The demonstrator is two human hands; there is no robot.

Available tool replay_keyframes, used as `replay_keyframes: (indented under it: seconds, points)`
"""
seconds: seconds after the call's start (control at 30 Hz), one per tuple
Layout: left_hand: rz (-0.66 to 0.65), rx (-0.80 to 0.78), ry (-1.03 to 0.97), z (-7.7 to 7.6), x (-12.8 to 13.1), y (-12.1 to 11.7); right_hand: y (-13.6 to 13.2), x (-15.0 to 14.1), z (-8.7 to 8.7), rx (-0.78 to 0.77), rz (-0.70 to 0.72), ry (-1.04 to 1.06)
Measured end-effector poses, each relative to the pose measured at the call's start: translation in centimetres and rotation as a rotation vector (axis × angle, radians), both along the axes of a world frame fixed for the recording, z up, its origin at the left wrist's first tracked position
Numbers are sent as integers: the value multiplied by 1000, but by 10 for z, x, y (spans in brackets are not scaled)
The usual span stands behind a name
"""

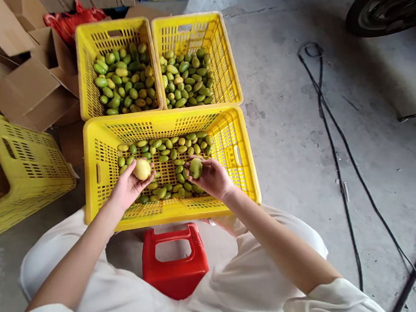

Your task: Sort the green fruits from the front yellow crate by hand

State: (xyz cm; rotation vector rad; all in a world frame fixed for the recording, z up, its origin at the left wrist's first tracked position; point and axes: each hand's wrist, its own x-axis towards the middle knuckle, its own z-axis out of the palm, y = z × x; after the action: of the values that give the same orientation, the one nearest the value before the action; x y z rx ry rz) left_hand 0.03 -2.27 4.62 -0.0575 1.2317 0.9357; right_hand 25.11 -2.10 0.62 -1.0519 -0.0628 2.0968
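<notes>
My left hand [128, 185] is closed around a pale yellow round fruit [142, 169] over the near yellow crate [95, 189]. My right hand [212, 178] grips a green fruit [196, 168] above the same crate. Loose green and yellowish fruits [169, 148] lie on the crate's floor beneath both hands. Beyond it stand two more yellow crates side by side: the left one [85, 70] holds a fuller pile of green and yellow fruit, the right one [229, 58] a smaller pile of green fruit.
A red plastic stool [176, 272] sits between my knees. An empty yellow crate [17, 167] stands at the left among cardboard boxes [24, 92]. Black cables [330, 127] run across the concrete floor at the right, near a vehicle tyre [389, 2].
</notes>
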Motion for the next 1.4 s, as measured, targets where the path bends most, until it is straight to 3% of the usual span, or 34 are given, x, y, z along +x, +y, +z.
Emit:
replay_keyframes:
  seconds: [0.23,0.37,0.5,0.63,0.8,1.07,1.23,1.4]
  points:
    - [-163,162,-36,-9,-4,-5,-1,-4,4,22,-61,-28]
    - [-290,268,-110,-11,-6,-9,1,-1,4,88,-14,-8]
    - [-337,285,-36,-13,-8,-7,3,-5,8,117,60,-64]
    - [-294,237,1,-11,-8,-2,6,-8,12,104,107,-34]
    - [-166,162,-31,-8,-8,4,12,-8,9,49,21,7]
    - [-344,314,-45,-10,-19,9,20,1,4,-28,-109,-83]
    - [-375,307,15,-9,-17,12,25,-1,2,22,-58,-90]
    - [-221,247,37,-8,-13,19,29,-9,3,37,-80,-83]
